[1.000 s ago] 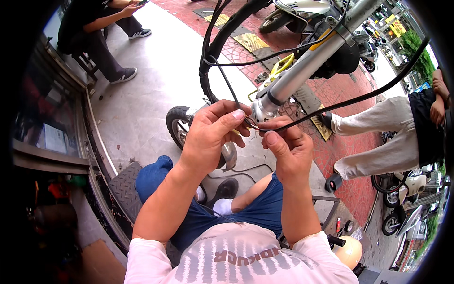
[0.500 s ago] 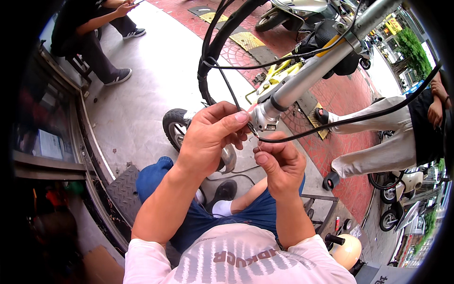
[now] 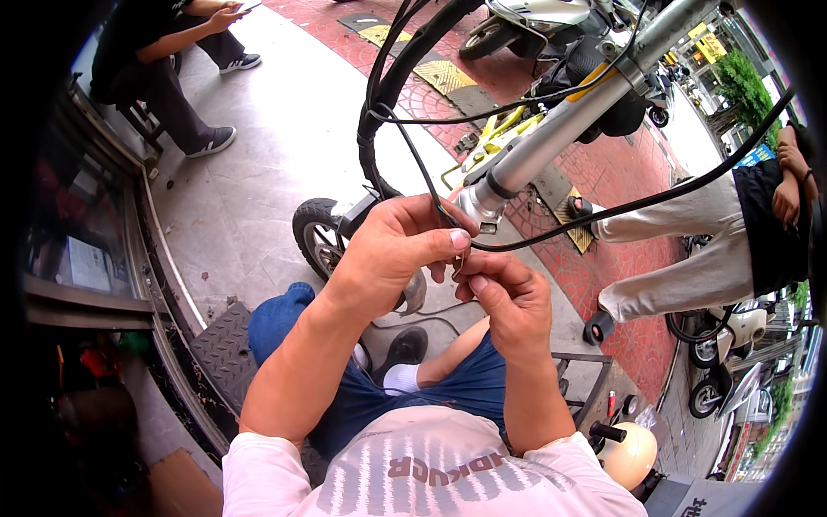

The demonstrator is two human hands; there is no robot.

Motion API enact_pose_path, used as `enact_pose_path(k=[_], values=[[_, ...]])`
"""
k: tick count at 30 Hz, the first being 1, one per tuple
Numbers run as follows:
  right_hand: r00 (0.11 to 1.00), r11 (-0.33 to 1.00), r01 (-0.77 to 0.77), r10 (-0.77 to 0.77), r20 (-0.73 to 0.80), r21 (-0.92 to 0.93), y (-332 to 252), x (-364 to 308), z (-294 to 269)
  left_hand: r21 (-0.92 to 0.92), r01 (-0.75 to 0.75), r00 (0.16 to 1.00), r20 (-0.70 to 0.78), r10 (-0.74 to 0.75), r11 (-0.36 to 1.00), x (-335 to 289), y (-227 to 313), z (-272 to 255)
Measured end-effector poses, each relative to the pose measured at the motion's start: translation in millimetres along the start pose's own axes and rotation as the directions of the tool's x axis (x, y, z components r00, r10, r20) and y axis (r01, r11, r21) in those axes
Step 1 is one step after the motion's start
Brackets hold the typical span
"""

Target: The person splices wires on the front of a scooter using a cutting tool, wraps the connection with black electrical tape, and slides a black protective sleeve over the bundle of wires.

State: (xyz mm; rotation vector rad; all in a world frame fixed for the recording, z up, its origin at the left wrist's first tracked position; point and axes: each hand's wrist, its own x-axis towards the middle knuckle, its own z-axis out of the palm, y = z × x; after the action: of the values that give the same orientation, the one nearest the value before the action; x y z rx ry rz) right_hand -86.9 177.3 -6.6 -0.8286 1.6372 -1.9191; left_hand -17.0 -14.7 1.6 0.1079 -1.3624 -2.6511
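Just below the silver pole (image 3: 560, 129), a black cable's (image 3: 556, 231) end is pinched between the closed fingers of the left hand (image 3: 409, 246); a thin wire (image 3: 459, 261) is gripped by the right hand's (image 3: 510, 297) closed fingers. A wheel (image 3: 312, 237) is partly blocked by the left hand. Pale trousers (image 3: 685, 263) are seen rightward.
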Motion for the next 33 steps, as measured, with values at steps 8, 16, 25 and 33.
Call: enact_pose_path(k=[8, 16, 25, 33], values=[[0.977, 0.906, -0.208, 0.21, 0.033, 0.37, 3, -3, -5, -0.024, -0.029, 1.0, -0.004, 0.029, 0.999, -2, 3, 9], [0.971, 0.891, -0.236, 0.23, 0.061, 0.389, -6, 1, 4, -0.029, -0.042, 0.998, -0.051, 0.04, 0.999, -2, 0, 9], [0.976, 0.897, -0.218, 0.213, 0.056, 0.385, -6, 3, 6, -0.071, -0.033, 0.999, -0.032, 0.031, 0.997, -3, -1, 8], [0.971, 0.882, -0.229, 0.238, 0.029, 0.411, -2, 5, 6, -0.073, -0.045, 0.999, -0.031, 0.042, 0.996, -3, -3, 6]])
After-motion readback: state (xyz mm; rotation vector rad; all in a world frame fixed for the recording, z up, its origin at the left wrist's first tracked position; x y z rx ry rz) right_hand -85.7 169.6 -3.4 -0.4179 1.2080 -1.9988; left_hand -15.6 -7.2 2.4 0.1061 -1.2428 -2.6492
